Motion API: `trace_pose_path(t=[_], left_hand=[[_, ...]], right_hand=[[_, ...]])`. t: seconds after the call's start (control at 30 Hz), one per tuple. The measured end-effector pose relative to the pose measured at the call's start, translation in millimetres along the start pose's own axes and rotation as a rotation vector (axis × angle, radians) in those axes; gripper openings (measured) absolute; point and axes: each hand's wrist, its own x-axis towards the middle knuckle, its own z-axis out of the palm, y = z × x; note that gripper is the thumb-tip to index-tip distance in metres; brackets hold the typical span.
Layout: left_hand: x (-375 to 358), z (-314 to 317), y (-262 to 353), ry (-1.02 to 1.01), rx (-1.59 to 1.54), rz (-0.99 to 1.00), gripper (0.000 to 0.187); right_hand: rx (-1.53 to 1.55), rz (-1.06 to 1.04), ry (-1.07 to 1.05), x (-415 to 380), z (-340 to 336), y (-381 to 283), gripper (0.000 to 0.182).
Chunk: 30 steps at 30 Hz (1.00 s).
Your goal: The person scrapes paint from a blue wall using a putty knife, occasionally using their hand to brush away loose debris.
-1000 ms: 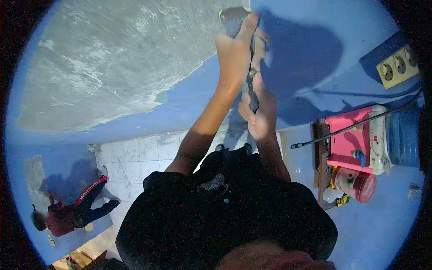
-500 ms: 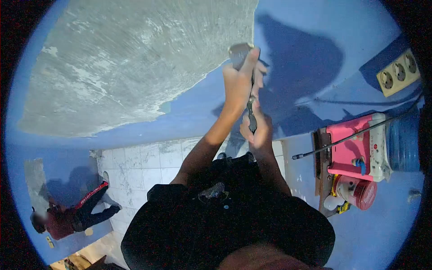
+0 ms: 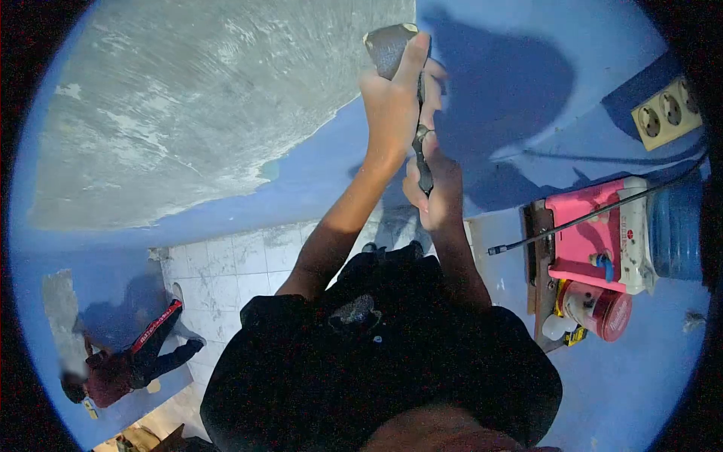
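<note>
A scraper with a wide dark blade (image 3: 389, 51) is held against the wall, where bare grey plaster (image 3: 196, 105) meets blue paint (image 3: 316, 151). My left hand (image 3: 392, 105) grips its upper part just behind the blade, thumb pressed along it. Lower down, my right hand (image 3: 440, 184) is closed around the dark handle (image 3: 424, 175). The blade lies over the right-hand border of the grey patch. Parts of the tool are hidden by my fingers.
A co-worker (image 3: 113, 373) is at the wall on the far left. On the right are a socket strip (image 3: 669, 113), a black cable (image 3: 587, 230), a pink-and-white box (image 3: 587, 233), a red-lidded jar (image 3: 602, 310) and a blue water container (image 3: 674, 233). White tiles (image 3: 233, 264) cover the floor.
Both hands and the scraper have moved up along the wall in the view, and the arms reach farther out. The co-worker has shifted slightly.
</note>
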Motion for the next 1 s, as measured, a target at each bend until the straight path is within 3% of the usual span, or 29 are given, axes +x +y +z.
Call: trace_pose_path(t=[0.13,0.3,0.37,0.43,0.63,0.7,0.8,0.87,0.9,1.0], left_hand=[[-8,-11,-35,0.05,0.049,-0.044,0.043],[-3,-3,-16,0.02,-0.009,-0.025,0.045],[-9,-7,-20,0.029,0.025,-0.097,0.045],[-11,-15,-40,0.049,0.087,-0.097,0.045],[-13,-7,-22,0.049,-0.015,-0.103,0.043],[-9,-10,-29,0.054,0.056,-0.072,0.044],[-12,-10,-28,0.05,0.046,-0.086,0.044],[-12,-10,-28,0.06,0.022,-0.125,0.045],[-14,-11,-31,0.051,0.009,-0.121,0.045],[-12,-12,-34,0.04,0.018,-0.084,0.046]], right_hand=[[-0.036,0.094,0.145,-13,-3,22,0.054],[-0.092,-0.064,0.055,-10,-5,17,0.05],[0.035,0.036,0.063,-7,-4,17,0.049],[-0.029,-0.023,0.117,-5,-12,42,0.049],[0.049,0.075,0.041,-14,0,3,0.044],[0.047,0.045,0.151,-9,3,17,0.046],[-0.089,-0.141,0.134,-12,5,25,0.042],[0.032,0.085,0.002,-15,-5,11,0.048],[0.041,0.129,0.049,-16,-2,8,0.048],[-0.024,0.021,0.111,-14,-14,43,0.049]])
